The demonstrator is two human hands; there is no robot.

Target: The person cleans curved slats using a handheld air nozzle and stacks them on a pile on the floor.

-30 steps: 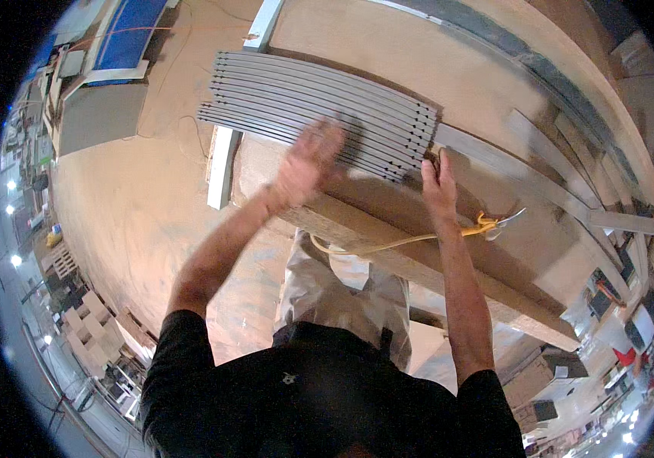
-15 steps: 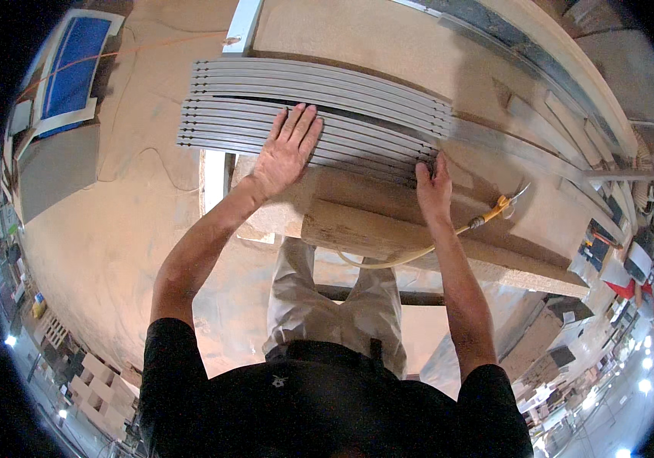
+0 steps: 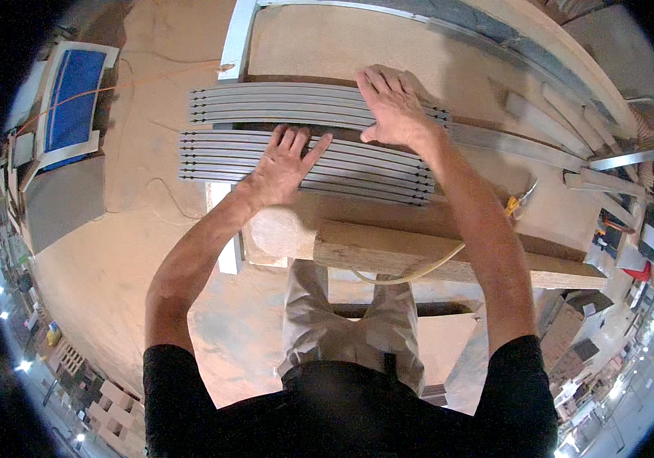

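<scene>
Two side-by-side groups of long grey slats with dark notches near their ends lie across the workbench. On the near group of slats (image 3: 220, 156), my left hand (image 3: 287, 164) rests flat, palm down, with its fingers a little apart. My right hand (image 3: 396, 107) spans the far group of slats (image 3: 273, 99) towards its right end. Its fingers are spread over the far edge, while the thumb points into the gap between the groups. That dark gap runs lengthwise, partly covered by my hands.
A thick wooden beam (image 3: 396, 243) forms the bench's near side. At the right lies a yellow air gun (image 3: 512, 204), its pale hose (image 3: 426, 267) looping over the beam. Long strips (image 3: 544, 118) lie at the far right. A white-framed blue panel (image 3: 75, 99) stands on the left.
My right hand has left the right end of the near slats and reached over the far group. The gap between the groups looks wider. My left hand stays on the near slats.
</scene>
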